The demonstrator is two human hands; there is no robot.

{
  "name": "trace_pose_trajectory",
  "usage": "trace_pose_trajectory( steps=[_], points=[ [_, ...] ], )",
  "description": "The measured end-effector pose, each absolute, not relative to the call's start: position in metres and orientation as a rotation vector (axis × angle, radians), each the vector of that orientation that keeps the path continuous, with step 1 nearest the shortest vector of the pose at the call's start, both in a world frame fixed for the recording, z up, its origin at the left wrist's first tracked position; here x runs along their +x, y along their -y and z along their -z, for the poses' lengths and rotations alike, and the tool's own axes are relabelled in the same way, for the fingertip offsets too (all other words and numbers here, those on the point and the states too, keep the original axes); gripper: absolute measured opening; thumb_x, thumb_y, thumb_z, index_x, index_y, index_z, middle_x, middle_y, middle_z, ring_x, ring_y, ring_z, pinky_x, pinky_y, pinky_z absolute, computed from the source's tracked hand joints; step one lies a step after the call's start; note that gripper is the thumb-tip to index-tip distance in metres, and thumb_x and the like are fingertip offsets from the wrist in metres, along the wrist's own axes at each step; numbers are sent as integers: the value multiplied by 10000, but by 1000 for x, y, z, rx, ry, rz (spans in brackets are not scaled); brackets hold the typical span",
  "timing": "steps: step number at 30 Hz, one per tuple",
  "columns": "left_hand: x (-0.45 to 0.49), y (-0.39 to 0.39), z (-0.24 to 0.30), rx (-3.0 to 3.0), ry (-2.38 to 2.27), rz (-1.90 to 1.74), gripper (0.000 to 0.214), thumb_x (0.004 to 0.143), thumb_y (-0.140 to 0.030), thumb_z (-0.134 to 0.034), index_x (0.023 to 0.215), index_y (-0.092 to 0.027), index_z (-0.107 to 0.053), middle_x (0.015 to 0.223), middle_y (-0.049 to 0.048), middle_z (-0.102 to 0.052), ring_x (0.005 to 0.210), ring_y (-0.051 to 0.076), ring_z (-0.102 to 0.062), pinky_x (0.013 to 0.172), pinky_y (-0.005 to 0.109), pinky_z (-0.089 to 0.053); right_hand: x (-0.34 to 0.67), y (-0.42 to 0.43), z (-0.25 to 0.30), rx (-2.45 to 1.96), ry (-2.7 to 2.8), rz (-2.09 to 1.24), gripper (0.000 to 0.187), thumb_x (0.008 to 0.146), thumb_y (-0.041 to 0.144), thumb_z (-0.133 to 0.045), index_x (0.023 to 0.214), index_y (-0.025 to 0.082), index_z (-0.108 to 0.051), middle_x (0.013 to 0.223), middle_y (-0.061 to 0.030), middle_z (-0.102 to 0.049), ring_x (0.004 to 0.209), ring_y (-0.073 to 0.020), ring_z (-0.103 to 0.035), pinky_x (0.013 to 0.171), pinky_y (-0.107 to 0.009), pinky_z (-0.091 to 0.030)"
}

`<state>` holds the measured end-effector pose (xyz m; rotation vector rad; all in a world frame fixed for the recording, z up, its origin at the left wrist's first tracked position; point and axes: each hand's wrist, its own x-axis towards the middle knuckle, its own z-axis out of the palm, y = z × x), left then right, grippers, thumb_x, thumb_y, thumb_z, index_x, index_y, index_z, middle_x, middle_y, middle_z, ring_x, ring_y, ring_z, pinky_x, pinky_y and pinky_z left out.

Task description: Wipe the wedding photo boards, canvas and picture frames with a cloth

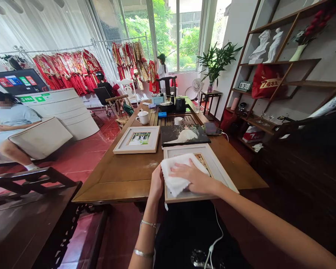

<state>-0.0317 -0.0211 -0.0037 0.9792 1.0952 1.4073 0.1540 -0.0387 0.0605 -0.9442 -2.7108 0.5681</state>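
A bright shop room with red floor tiles, a rack of red gowns [64,69] by the windows and wooden shelving [282,71] on the right. The long wooden tabletop [128,172] carries a dark photo print [184,134], a framed photo [137,139] and a white teacup [142,117]. At its near edge lies a pale picture frame [212,164]. The right hand [194,177] presses flat, grip open, on a white cloth [175,175] over the glass; the left hand [156,185] steadies the frame's edge, grip closed on it
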Motion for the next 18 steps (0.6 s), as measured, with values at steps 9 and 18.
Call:
trace_pose_trajectory(
  steps=[9, 18],
  points=[
    [-29, 27, -1, 991, -1071, -1356, 670, 668, -270, -773, 1286, -152, -543, 1416, 138, -488, 1326, 296, -437, 1104, 409, -352, 194, 124, -74, -760, 2895, -535, 992, 427, 4, -400, 1380, 276, -428, 1505, 20, -360, 1422, -219, -187, 1111, -593, 105],
    [-31, 27, 1, 973, -990, -1335, 794, 622, -167, -772, 1355, -161, -466, 1471, 133, -416, 1371, 296, -367, 1118, 393, -340, 250, 129, -45, -1164, 2676, -161, 911, 573, -11, -403, 1420, 321, -381, 1478, 16, -407, 1405, -221, -248, 1139, -579, -71]
  ],
)
